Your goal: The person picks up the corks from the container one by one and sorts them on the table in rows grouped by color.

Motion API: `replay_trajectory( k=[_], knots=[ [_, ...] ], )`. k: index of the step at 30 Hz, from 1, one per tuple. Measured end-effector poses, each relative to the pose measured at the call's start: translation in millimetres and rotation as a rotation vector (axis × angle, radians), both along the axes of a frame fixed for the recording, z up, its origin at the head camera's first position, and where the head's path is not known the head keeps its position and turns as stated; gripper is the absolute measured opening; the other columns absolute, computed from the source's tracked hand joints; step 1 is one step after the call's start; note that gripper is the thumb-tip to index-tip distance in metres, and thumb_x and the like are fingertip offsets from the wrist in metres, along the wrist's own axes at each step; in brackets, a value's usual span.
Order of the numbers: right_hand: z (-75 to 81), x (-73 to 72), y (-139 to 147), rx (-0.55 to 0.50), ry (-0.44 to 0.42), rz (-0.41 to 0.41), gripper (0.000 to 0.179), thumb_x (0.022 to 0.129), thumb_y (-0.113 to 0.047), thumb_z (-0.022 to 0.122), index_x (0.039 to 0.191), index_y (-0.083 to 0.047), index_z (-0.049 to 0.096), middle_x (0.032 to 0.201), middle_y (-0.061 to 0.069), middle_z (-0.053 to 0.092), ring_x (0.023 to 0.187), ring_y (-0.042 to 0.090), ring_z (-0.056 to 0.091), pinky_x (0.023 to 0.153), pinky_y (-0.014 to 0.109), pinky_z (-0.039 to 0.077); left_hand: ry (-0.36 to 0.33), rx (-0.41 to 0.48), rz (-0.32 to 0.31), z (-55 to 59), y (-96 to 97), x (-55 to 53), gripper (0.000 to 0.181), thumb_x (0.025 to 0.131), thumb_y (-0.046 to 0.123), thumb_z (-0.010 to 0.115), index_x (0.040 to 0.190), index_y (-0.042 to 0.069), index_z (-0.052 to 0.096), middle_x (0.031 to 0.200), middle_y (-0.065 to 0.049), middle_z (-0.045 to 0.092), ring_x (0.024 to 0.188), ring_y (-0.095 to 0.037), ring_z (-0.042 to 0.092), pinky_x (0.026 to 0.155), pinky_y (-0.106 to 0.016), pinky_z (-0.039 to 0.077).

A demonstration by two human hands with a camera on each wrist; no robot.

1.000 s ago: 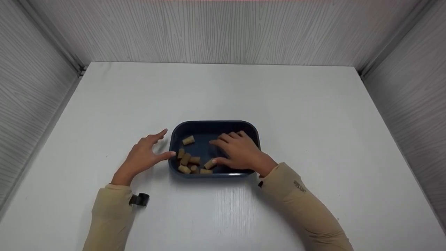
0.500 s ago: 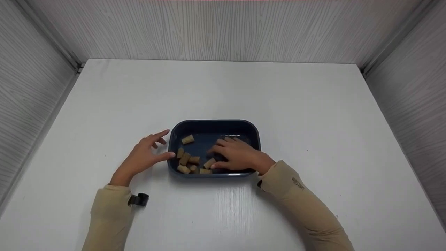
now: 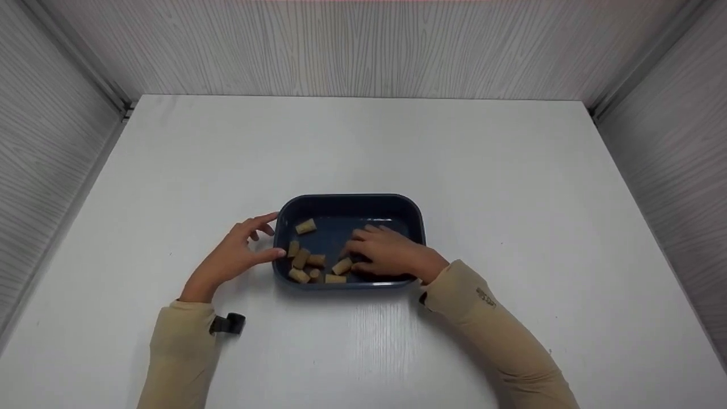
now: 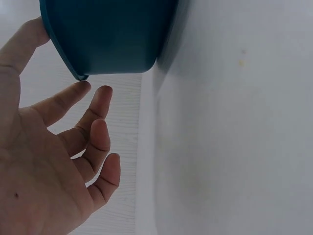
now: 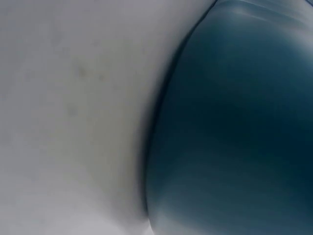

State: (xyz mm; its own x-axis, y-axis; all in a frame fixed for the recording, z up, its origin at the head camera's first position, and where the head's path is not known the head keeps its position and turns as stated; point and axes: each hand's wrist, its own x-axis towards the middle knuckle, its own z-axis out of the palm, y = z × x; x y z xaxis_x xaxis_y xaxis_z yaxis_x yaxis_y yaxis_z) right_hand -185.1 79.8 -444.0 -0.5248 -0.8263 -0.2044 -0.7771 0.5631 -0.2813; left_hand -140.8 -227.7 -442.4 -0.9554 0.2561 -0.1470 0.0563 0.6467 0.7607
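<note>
A dark blue rectangular tray (image 3: 351, 286) holds several brown corks. Most corks (image 3: 301, 259) are gathered in its near left part, while one cork (image 3: 305, 226) lies apart farther back. My left hand (image 3: 227, 258) is at the tray's left end, thumb and index finger at the rim. In the left wrist view, this hand (image 4: 44, 161) has its other fingers loosely bent beside the tray's outer wall (image 4: 115, 39). My right hand (image 3: 389, 254) reaches down inside the tray's right half, next to a cork (image 3: 342, 266). Its fingertips and anything under its palm are hidden.
The tray stands on a white table (image 3: 363, 147) with grey wood-grain panels (image 3: 363, 48) behind and at both sides. Only the tray's outer wall (image 5: 234, 122) and the pale tabletop (image 5: 73, 122) show in the right wrist view.
My right hand has lowered into the tray, its fingers bending and the thumb tucking in. My left index finger has come closer to the rim. The corks lie almost as before.
</note>
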Motion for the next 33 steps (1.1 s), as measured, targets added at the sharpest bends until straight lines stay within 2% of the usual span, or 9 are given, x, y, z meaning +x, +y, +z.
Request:
replay_trajectory(
  k=[9,15,17,22,24,27,33],
  knots=[
    [-0.2,1.3,1,-0.071,0.018,0.015,0.024,0.097,-0.024,0.059,0.12,-0.019,0.063,0.114,0.002,0.059,0.105,0.022,0.054,0.097,0.042,0.044,-0.008,0.028,0.004,-3.7,-1.5,0.6,0.075,0.085,0.039,0.073,0.149,0.02,0.038,0.125,-0.009,0.053,0.11,-0.026,0.04,0.084,-0.04,0.036],
    [2.3,2.7,3,-0.124,0.013,-0.002,0.023,0.096,-0.023,0.06,0.118,-0.016,0.064,0.107,0.003,0.061,0.094,0.02,0.052,0.089,0.038,0.045,-0.006,0.011,0.002,-4.0,0.3,1.2,0.075,0.085,0.041,0.073,0.149,0.02,0.038,0.123,-0.009,0.054,0.109,-0.024,0.041,0.081,-0.038,0.037],
    [3.6,2.8,3,-0.145,0.007,-0.004,0.023,0.096,-0.023,0.06,0.118,-0.015,0.064,0.106,0.003,0.061,0.093,0.019,0.053,0.095,0.038,0.044,-0.011,0.006,0.005,-3.1,0.5,1.9,0.075,0.085,0.041,0.073,0.149,0.02,0.039,0.122,-0.009,0.054,0.108,-0.024,0.041,0.08,-0.037,0.037],
    [11.4,2.9,6,-0.212,0.005,-0.027,0.023,0.096,-0.025,0.06,0.115,-0.011,0.064,0.103,0.005,0.061,0.091,0.019,0.054,0.094,0.039,0.044,-0.003,0.006,0.0,-1.5,1.4,1.1,0.074,0.085,0.04,0.072,0.148,0.018,0.039,0.12,-0.009,0.056,0.106,-0.023,0.042,0.079,-0.037,0.036],
    [15.4,2.5,8,-0.234,0.016,-0.038,0.024,0.096,-0.026,0.061,0.114,-0.01,0.064,0.102,0.005,0.061,0.091,0.019,0.054,0.086,0.036,0.045,0.0,0.01,-0.004,-1.0,2.2,0.4,0.073,0.086,0.04,0.072,0.148,0.019,0.039,0.12,-0.009,0.056,0.106,-0.023,0.043,0.079,-0.036,0.037],
    [21.3,1.1,13,-0.269,0.027,-0.055,0.024,0.096,-0.026,0.061,0.114,-0.01,0.063,0.102,0.005,0.062,0.093,0.019,0.056,0.083,0.033,0.046,0.003,0.015,-0.006,-0.4,3.0,-0.4,0.072,0.086,0.039,0.072,0.148,0.019,0.04,0.12,-0.01,0.057,0.105,-0.023,0.044,0.078,-0.036,0.037],
    [29.7,-2.4,25,-0.324,0.033,-0.091,0.026,0.096,-0.027,0.062,0.115,-0.009,0.063,0.103,0.005,0.062,0.094,0.019,0.058,0.084,0.033,0.046,-0.005,0.023,-0.005,-0.2,2.9,-0.7,0.072,0.087,0.038,0.072,0.148,0.017,0.039,0.12,-0.011,0.057,0.102,-0.022,0.044,0.076,-0.035,0.037]
  ],
)
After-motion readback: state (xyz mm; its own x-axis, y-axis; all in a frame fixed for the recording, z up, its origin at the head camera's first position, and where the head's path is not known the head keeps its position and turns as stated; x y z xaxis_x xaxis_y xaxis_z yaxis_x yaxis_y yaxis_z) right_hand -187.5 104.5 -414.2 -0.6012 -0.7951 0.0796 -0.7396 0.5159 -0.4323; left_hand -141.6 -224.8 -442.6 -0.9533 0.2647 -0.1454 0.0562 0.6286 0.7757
